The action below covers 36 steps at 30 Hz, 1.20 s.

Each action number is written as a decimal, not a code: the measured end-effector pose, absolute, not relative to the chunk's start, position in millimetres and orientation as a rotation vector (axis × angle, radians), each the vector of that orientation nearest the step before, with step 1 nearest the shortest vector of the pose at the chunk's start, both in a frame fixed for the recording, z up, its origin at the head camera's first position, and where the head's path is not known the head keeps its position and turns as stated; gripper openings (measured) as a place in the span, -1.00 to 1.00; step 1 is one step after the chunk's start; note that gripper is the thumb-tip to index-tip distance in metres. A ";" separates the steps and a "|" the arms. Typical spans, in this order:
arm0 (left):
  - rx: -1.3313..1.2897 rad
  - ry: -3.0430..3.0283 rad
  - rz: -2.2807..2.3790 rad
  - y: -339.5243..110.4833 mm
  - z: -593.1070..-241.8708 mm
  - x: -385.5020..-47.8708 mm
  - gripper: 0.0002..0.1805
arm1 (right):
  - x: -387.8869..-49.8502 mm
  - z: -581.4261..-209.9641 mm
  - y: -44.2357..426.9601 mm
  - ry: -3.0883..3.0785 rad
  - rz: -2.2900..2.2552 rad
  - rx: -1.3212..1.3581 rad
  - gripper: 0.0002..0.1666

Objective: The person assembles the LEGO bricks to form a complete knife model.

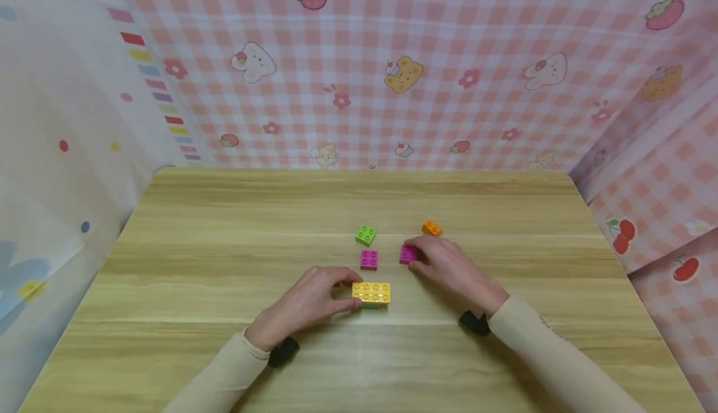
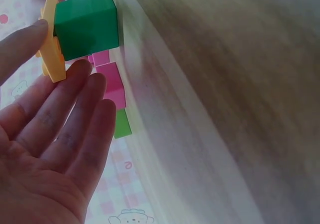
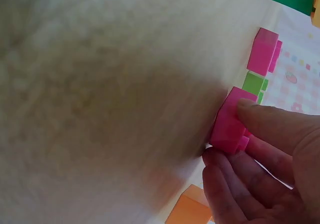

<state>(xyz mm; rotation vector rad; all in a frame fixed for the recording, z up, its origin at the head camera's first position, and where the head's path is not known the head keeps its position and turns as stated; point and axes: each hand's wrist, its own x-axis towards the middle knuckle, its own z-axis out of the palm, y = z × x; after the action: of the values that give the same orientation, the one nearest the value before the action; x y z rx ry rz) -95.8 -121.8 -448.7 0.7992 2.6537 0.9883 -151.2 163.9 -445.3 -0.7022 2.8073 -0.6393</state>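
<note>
Yellow rectangular studded plastic brick (image 1: pixel 371 288) sits atop green plastic block (image 2: pixel 86 25), nearest me on wood-grain table (image 1: pixel 196 288). My left hand (image 1: pixel 320 294): thumb and fingers clamped on yellow brick. My right hand (image 1: pixel 451 270): pinching magenta square studded plastic brick (image 3: pixel 227 126). Loose magenta square plastic brick (image 1: pixel 368 260) just left; lime-green square plastic brick (image 1: pixel 366 235) beyond; small orange plastic brick (image 1: pixel 432 228) past right hand.

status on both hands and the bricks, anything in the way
Left hand grips yellow brick, stacked on dark green brick. Right hand pinches magenta brick. No obstacle seen between them.
</note>
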 end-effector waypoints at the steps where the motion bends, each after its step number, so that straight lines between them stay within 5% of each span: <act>1: 0.794 2.652 0.990 -121.6 -448.6 -95.8 -0.64 | -150.9 -445.8 163.9 2.811 -0.640 -0.703 -0.48; 36: 0.830 2.641 1.038 -121.7 -451.0 -96.9 -0.67 | -102.8 -423.7 146.0 2.802 -1.034 -0.986 -0.51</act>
<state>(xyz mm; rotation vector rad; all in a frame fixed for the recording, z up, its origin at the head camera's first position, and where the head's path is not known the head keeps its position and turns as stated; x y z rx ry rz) -96.9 -121.7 -451.0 0.8298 2.6411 1.0378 -102.8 146.0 -423.7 -0.9856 2.8021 -1.0342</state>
